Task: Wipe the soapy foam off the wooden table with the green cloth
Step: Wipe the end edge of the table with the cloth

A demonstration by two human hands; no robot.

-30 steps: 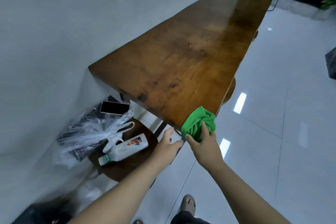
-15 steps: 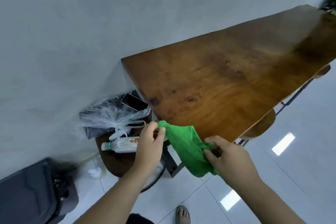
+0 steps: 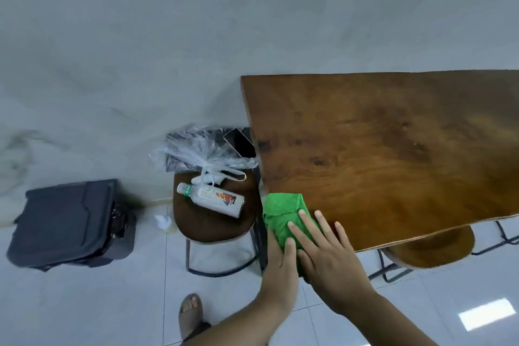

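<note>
The green cloth (image 3: 283, 209) lies folded on the near left corner of the wooden table (image 3: 393, 154), partly over its edge. My right hand (image 3: 323, 250) rests flat on top of the cloth with fingers spread. My left hand (image 3: 280, 258) is at the cloth's near left side, thumb pressed on it and fingers hidden below. The tabletop looks glossy brown, and I see no foam on it.
A round wooden stool (image 3: 213, 222) left of the table carries a white bottle (image 3: 213, 199), a clear plastic bag (image 3: 202, 154) and a phone (image 3: 240, 142). A dark suitcase (image 3: 70, 222) stands on the tiled floor. A second stool (image 3: 432, 247) sits under the table. My sandalled foot (image 3: 191, 314) is below.
The view has swung left and squared up to the table. The cloth, which hung stretched between both hands off the table's corner, now lies folded on the corner under my flat right hand.
</note>
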